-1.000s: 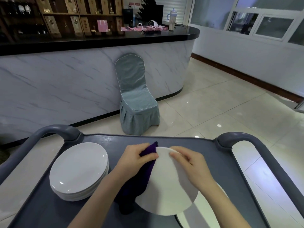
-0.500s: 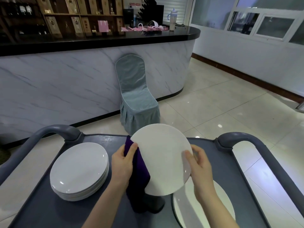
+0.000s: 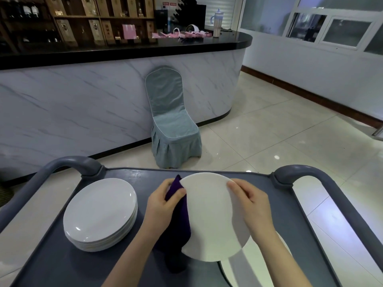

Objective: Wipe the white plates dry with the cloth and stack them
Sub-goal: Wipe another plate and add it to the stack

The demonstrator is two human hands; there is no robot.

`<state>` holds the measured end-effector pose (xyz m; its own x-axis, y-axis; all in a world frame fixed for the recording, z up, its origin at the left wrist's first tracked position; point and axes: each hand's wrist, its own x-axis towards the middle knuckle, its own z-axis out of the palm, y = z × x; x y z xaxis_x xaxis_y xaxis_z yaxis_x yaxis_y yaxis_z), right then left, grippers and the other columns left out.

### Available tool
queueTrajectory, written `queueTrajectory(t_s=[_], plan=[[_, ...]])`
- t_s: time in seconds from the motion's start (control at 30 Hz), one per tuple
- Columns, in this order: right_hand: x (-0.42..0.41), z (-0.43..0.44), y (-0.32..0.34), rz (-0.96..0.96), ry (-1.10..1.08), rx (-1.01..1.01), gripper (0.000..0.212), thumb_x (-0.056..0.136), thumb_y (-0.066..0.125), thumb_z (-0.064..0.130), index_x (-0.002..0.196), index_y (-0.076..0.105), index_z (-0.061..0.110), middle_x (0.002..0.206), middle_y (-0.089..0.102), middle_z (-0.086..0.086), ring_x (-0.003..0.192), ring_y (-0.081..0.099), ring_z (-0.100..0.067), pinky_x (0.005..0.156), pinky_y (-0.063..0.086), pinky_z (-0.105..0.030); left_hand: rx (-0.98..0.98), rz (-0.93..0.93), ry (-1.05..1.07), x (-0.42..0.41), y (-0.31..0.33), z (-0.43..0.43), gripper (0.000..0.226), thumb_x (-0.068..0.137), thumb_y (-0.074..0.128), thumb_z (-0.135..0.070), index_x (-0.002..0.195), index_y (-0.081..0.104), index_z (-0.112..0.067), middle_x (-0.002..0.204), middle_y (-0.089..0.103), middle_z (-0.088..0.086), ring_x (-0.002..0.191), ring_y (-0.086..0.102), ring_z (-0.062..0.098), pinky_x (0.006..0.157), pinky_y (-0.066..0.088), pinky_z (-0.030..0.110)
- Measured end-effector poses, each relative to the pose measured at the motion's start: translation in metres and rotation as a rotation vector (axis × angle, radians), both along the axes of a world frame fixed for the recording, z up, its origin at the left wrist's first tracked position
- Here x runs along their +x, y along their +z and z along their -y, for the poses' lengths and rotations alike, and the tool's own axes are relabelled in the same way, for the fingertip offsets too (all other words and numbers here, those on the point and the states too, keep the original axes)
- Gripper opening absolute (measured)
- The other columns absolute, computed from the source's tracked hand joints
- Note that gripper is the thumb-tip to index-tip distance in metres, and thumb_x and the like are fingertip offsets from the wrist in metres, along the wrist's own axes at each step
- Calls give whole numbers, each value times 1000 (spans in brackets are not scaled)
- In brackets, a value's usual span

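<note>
Plate [image 3: 209, 216] has come down from its raised tilt and sits low over the cart tray [image 3: 62, 264]. Left hand [image 3: 161, 206] pinches the purple cloth [image 3: 180, 220] on its left rim; right hand [image 3: 252, 204] grips the right rim. Probably still wiping, not yet on the stack [image 3: 99, 212] at left.

Glossy white plates [image 3: 99, 212], soft matt purple cloth [image 3: 179, 220], smooth grey cart [image 3: 128, 177], prob. plastic

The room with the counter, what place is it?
Probably a restaurant or banquet hall: a bar counter backed by bottle shelves, a cloth-covered chair, and stacked white plates on a serving cart.
</note>
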<state>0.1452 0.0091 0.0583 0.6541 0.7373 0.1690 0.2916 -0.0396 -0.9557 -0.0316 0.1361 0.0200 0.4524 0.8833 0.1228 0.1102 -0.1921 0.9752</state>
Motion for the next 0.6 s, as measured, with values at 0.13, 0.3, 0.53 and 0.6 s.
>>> queueTrajectory(t_s=[0.13,0.3,0.53,0.6], plan=[[-3,0,-2,62,64,-34,21,98,62,19,89,74,34,95,73,23,92,65,7,77,43,-5,33,-104,-112,-2,5,-6,21,88,64,-33,79,59,-15,67,63,-2,60,52,5,59,43,22],[-16,-10,-9,346,260,-172,12,97,62,30,96,74,31,95,72,24,92,67,-4,82,49,-23,150,-257,-366,4,9,-7,18,85,67,-31,71,56,-31,63,56,-11,58,46,0,58,35,16],[-22,-4,-9,-76,-120,38,26,93,67,15,77,76,33,87,75,20,81,66,7,72,46,-7,-138,51,82,-9,-9,13,20,95,62,-24,79,70,-33,75,72,-6,65,62,4,61,48,16],[-34,-4,-15,-304,-316,123,24,93,65,17,77,77,30,83,75,16,75,65,3,69,50,-16,-364,172,237,-7,-14,27,19,96,59,-31,83,72,-38,83,75,-7,74,68,7,66,53,21]])
